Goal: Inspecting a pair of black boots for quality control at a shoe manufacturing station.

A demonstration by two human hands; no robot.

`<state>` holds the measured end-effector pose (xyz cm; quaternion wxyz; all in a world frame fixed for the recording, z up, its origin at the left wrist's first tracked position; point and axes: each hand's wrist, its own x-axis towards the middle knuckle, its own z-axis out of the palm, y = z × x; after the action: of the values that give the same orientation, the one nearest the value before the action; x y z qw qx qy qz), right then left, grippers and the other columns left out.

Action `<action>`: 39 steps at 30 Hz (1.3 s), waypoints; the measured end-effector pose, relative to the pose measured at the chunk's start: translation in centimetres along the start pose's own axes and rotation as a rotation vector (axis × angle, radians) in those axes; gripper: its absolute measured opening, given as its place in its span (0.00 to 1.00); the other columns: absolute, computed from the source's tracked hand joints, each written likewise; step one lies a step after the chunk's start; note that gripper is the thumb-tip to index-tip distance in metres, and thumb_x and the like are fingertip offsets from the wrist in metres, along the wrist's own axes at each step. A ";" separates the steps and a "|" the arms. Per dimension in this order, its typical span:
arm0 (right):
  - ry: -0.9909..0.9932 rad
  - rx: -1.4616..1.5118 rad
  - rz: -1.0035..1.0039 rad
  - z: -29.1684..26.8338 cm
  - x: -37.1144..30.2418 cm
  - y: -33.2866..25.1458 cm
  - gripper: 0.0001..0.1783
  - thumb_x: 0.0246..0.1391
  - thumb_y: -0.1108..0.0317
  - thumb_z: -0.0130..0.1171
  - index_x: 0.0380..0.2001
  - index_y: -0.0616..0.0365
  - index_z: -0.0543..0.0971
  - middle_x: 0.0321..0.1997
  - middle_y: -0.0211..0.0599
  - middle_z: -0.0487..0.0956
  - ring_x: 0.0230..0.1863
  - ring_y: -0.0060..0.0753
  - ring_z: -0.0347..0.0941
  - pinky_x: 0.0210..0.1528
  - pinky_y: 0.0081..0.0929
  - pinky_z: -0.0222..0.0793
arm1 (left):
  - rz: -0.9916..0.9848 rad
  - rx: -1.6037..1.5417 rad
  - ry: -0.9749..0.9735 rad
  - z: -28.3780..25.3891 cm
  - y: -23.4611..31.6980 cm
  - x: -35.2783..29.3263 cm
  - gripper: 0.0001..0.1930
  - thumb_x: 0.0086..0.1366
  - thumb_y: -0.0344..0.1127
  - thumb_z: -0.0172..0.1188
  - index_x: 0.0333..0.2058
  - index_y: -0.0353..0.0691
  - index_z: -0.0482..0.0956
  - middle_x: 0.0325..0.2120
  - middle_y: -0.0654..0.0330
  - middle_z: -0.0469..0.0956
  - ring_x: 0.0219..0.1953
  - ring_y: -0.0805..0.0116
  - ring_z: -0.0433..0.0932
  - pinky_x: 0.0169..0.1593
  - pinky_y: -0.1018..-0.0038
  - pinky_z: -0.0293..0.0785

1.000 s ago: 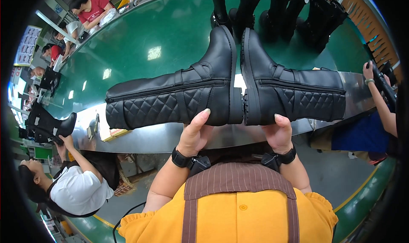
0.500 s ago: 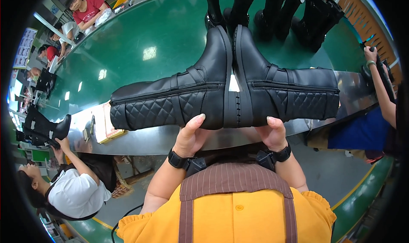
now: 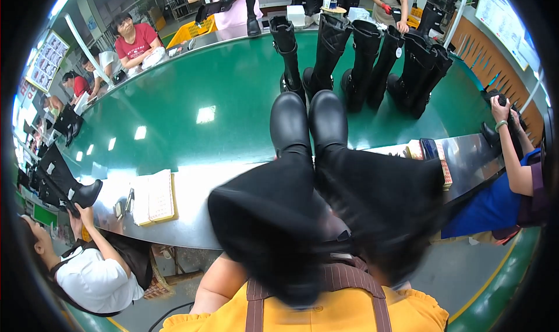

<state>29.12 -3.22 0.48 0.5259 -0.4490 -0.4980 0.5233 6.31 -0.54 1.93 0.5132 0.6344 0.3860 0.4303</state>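
Observation:
A pair of tall black leather boots is held up before me, rounded toes pointing away and shafts leaning toward me. The left boot (image 3: pixel 289 122) and right boot (image 3: pixel 328 119) stand side by side at the feet. Their shafts spread apart and are smeared by motion. My left hand holds the left boot and my right hand the right one, but the shafts cover nearly all of both hands. A little blurred skin shows between the shafts; which hand it belongs to I cannot tell. My left forearm (image 3: pixel 218 282) comes up from below.
Several black boots (image 3: pixel 364 58) stand on the green table (image 3: pixel 174 140) beyond mine. A paper pad (image 3: pixel 156 198) lies on the metal edge at left, a phone (image 3: pixel 429 148) at right. Co-workers handle boots at left (image 3: pixel 99 268) and right (image 3: pixel 512 180).
The boots have turned from lying sideways, soles together and zips showing, to toes pointing away with shafts toward me. My thumbs are now hidden. The view has tilted up, showing more background.

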 end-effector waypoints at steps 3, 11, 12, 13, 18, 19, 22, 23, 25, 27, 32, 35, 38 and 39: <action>0.164 0.110 -0.268 0.1 1.0 0.9 0.26 0.61 0.63 0.55 0.60 0.61 0.67 0.58 0.36 0.73 0.58 0.28 0.69 0.60 0.27 0.64 | 0.107 -0.343 0.156 0.4 -0.5 1.7 0.37 0.59 0.37 0.65 0.64 0.40 0.58 0.58 0.49 0.64 0.50 0.62 0.75 0.55 0.65 0.72; -0.038 0.590 0.229 -1.5 2.1 3.6 0.29 0.67 0.52 0.44 0.63 0.61 0.64 0.61 0.37 0.71 0.60 0.29 0.66 0.60 0.28 0.64 | -0.183 -0.847 -0.007 1.0 -3.2 1.5 0.32 0.66 0.43 0.53 0.65 0.41 0.56 0.60 0.48 0.63 0.54 0.59 0.72 0.58 0.61 0.70; -0.074 0.571 0.196 -1.6 2.1 3.6 0.29 0.67 0.53 0.44 0.63 0.62 0.63 0.61 0.36 0.71 0.61 0.29 0.66 0.62 0.28 0.64 | -0.230 -0.921 -0.042 1.0 -3.5 1.4 0.31 0.67 0.43 0.52 0.65 0.41 0.56 0.60 0.48 0.63 0.55 0.58 0.72 0.59 0.60 0.69; -0.117 0.572 0.192 -1.8 2.1 3.5 0.29 0.67 0.54 0.43 0.63 0.62 0.62 0.62 0.38 0.70 0.62 0.31 0.65 0.62 0.30 0.63 | -0.269 -0.988 -0.073 0.9 -3.7 1.3 0.31 0.68 0.44 0.51 0.65 0.41 0.55 0.60 0.48 0.63 0.55 0.58 0.72 0.59 0.60 0.69; -0.477 0.991 0.112 -2.3 1.9 1.6 0.29 0.69 0.55 0.37 0.65 0.65 0.58 0.64 0.47 0.67 0.65 0.40 0.62 0.67 0.39 0.58 | -0.394 -1.233 -0.185 0.1 -3.1 1.6 0.29 0.72 0.48 0.43 0.66 0.41 0.54 0.61 0.48 0.63 0.58 0.56 0.70 0.61 0.57 0.68; -0.580 1.105 0.108 -2.2 1.8 1.0 0.30 0.69 0.55 0.36 0.65 0.65 0.57 0.64 0.48 0.66 0.66 0.42 0.62 0.68 0.41 0.58 | -0.400 -1.254 -0.195 -0.1 -2.7 1.5 0.28 0.73 0.48 0.42 0.66 0.41 0.54 0.61 0.47 0.63 0.59 0.55 0.70 0.62 0.56 0.68; -0.287 1.131 0.303 -1.5 0.8 -0.6 0.31 0.70 0.51 0.29 0.67 0.61 0.55 0.67 0.58 0.60 0.67 0.54 0.59 0.68 0.55 0.55 | -0.400 -1.272 -0.177 -0.4 -1.6 1.1 0.27 0.74 0.51 0.35 0.63 0.40 0.60 0.59 0.49 0.68 0.60 0.55 0.69 0.63 0.55 0.66; -0.221 1.121 0.311 -1.1 0.5 -0.9 0.31 0.69 0.50 0.32 0.66 0.60 0.56 0.67 0.55 0.61 0.67 0.52 0.59 0.69 0.55 0.55 | -0.368 -1.338 -0.144 -0.3 -1.4 1.0 0.30 0.73 0.54 0.37 0.64 0.38 0.57 0.61 0.45 0.64 0.62 0.52 0.66 0.65 0.51 0.60; -0.214 1.139 0.299 -0.5 -0.1 -1.4 0.31 0.69 0.48 0.34 0.66 0.58 0.57 0.67 0.52 0.62 0.67 0.50 0.60 0.69 0.54 0.55 | -0.317 -1.405 -0.091 0.0 -1.0 0.7 0.35 0.70 0.58 0.42 0.65 0.38 0.55 0.63 0.45 0.61 0.64 0.51 0.63 0.68 0.50 0.56; -0.051 1.208 0.273 0.0 -0.7 -1.6 0.32 0.66 0.47 0.43 0.65 0.55 0.59 0.67 0.44 0.65 0.67 0.45 0.61 0.68 0.50 0.57 | -0.296 -1.402 -0.073 0.2 -0.7 0.5 0.34 0.69 0.58 0.44 0.65 0.40 0.57 0.62 0.47 0.62 0.63 0.53 0.64 0.67 0.52 0.58; 0.035 1.064 0.267 0.6 -1.6 -1.9 0.33 0.62 0.46 0.52 0.63 0.52 0.63 0.63 0.38 0.69 0.64 0.42 0.65 0.65 0.44 0.62 | -0.310 -1.370 0.010 0.3 -0.4 -0.3 0.33 0.67 0.58 0.48 0.63 0.43 0.60 0.61 0.54 0.65 0.61 0.58 0.67 0.64 0.58 0.66; 0.112 1.028 0.269 1.0 -1.7 -2.1 0.32 0.61 0.47 0.53 0.62 0.53 0.63 0.61 0.38 0.70 0.61 0.40 0.67 0.63 0.42 0.64 | -0.313 -1.285 0.106 0.4 -0.3 -0.6 0.33 0.67 0.59 0.47 0.63 0.44 0.60 0.60 0.55 0.66 0.60 0.58 0.69 0.62 0.59 0.69; 0.142 1.022 0.255 1.3 -1.6 -2.4 0.33 0.60 0.47 0.55 0.61 0.54 0.64 0.59 0.38 0.71 0.59 0.39 0.69 0.61 0.40 0.66 | -0.293 -1.247 0.133 0.4 -0.2 -0.6 0.33 0.67 0.59 0.47 0.63 0.44 0.58 0.60 0.55 0.67 0.60 0.59 0.69 0.62 0.60 0.69; 0.154 1.005 0.251 1.4 -1.6 -2.5 0.33 0.60 0.47 0.55 0.61 0.55 0.65 0.59 0.38 0.71 0.59 0.38 0.69 0.61 0.39 0.67 | -0.293 -1.249 0.144 0.4 -0.2 -0.6 0.33 0.67 0.59 0.47 0.63 0.45 0.58 0.60 0.55 0.67 0.60 0.59 0.69 0.62 0.60 0.69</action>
<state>28.00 -5.01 2.99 0.6447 -0.2345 -0.0876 0.7222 6.45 -1.19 1.62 0.8120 0.1264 0.1789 0.5411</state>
